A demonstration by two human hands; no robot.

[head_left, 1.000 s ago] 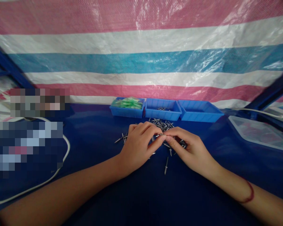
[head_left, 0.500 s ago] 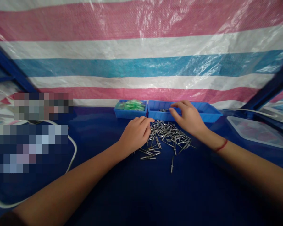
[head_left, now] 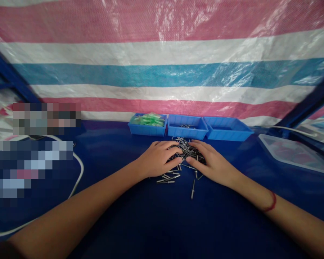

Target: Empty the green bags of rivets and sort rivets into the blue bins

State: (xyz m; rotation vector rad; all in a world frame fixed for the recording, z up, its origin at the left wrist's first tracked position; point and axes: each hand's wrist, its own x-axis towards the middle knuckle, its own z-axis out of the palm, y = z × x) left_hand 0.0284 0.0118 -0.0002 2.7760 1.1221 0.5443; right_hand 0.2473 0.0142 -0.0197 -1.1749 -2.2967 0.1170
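A heap of silver blind rivets (head_left: pixel 185 148) lies on the dark blue table top, partly covered by my hands. My left hand (head_left: pixel 160 159) rests on the heap's left side with its fingers spread and curved over the rivets. From the right, my right hand (head_left: pixel 210 162) touches the heap, its thumb and fingers apart. The fingertips of both hands come close together over the middle. One single rivet (head_left: pixel 192 189) lies apart on the near side. A few more rivets (head_left: pixel 167 178) lie below my left hand.
Behind the heap stand three blue bins in a row: the left bin (head_left: pixel 145 131) holds green packets, the middle bin (head_left: pixel 187 133) some rivets, then the right bin (head_left: pixel 228 135). A translucent plastic tray or lid (head_left: pixel 294 154) lies at right. A white cable (head_left: pixel 81 171) curves at left.
My right hand has come down from in front of the bins onto the right side of the heap. My left hand's fingers have spread over the rivets.
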